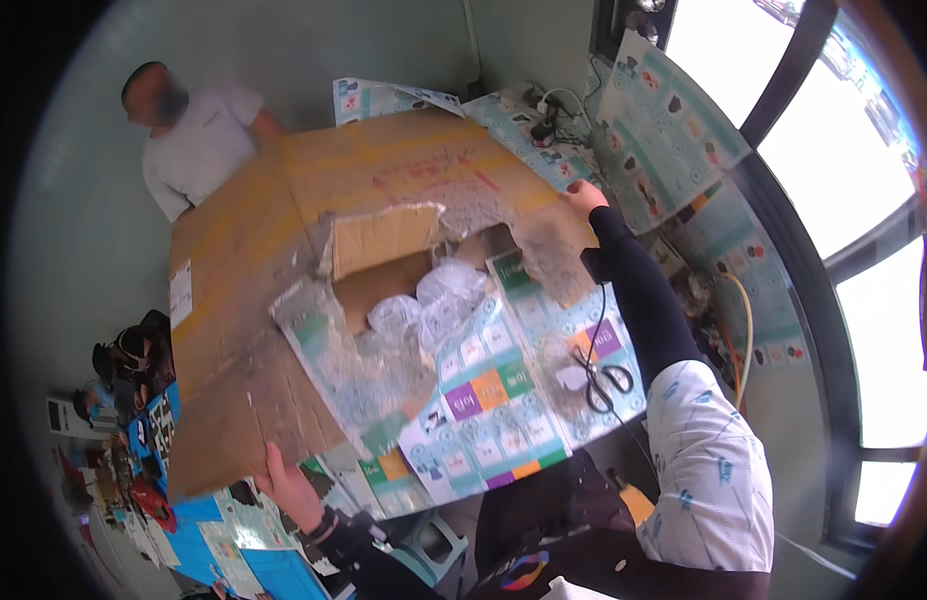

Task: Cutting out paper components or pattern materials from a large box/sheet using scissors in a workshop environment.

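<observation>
A large, worn brown cardboard sheet [233, 250] stretches out in front of me, with a ragged hole near its middle. My left hand [291, 488] is closed on its near left edge, thumb on top. At the far right edge my right hand [583, 198] is closed on the cardboard, its fingertips partly hidden. Crumpled clear plastic bags [443, 300] lie in the hole. Torn printed paper sheets [483, 430] cover the near right part. On them, close to the right edge, rest black-handled scissors [605, 388] and a small white scrap [571, 377].
A person in a white shirt [198, 145] stands beyond the far left edge. Plugs and cables [548, 120] sit in the back corner. Windows [813, 180] line the right wall. Below the cardboard are a grey-green plastic stool [433, 550] and a blue-covered surface [283, 572] with papers.
</observation>
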